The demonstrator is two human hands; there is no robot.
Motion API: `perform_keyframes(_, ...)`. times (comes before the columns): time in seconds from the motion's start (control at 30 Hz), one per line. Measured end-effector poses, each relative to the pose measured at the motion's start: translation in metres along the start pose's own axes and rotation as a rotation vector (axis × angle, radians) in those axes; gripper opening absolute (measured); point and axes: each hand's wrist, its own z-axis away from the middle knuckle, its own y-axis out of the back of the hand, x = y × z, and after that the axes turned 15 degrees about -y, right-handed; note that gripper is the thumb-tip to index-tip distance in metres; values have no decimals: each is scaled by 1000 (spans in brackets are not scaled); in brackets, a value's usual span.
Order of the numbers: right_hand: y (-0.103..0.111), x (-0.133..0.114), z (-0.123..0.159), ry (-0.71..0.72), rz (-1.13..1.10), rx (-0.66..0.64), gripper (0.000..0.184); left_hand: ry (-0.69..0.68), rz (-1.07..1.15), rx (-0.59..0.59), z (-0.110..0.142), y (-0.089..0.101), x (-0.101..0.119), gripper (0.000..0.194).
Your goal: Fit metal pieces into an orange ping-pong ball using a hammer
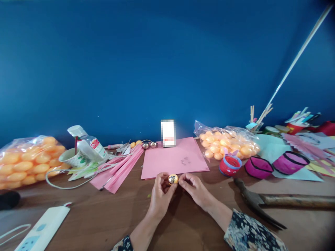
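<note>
A small orange ball (173, 179) with shiny dark and pale marks on its front sits between the thumb and fingers of my left hand (162, 193). My right hand (195, 188) is close by on the right, thumb and fingertips pinched together at the ball's edge. Whatever those fingertips hold, if anything, is too small to make out. Both hands are over the brown table, just in front of a stack of pink paper sheets (171, 158) with a dark smudge on the top sheet.
Bags of orange balls lie at left (31, 162) and right (225, 141). Folded pink paper strips (123, 167) and silver balls (149, 145) are left of the sheets. A claw hammer (293, 201), purple bands (258, 168) and a red-blue ring (230, 165) sit right; a power strip (43, 228) is front left.
</note>
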Motion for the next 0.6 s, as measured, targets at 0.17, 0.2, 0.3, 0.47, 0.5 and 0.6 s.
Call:
perform_keyframes(0.17, 0, -1, 1, -2, -31, -9, 21, -7, -29, -43, -1, 1, 3, 36)
perform_keyframes(0.2, 0, -2, 1, -2, -38, -13, 21, -7, -42, -47, -1, 1, 2, 38)
perform_keyframes(0.3, -1, -4, 1, 8, -48, -15, 21, -5, -66, -58, 0, 3, -3, 41)
perform_keyframes(0.47, -1, -4, 1, 18, -43, -4, 20, -37, -53, -62, 0, 3, -3, 42)
perform_keyframes(0.5, -1, -4, 2, 15, -43, -5, 20, -36, -31, -60, 0, 3, -1, 41)
perform_keyframes(0.6, -1, -4, 1, 14, -33, -3, 20, -24, 31, -67, 0, 2, 3, 36)
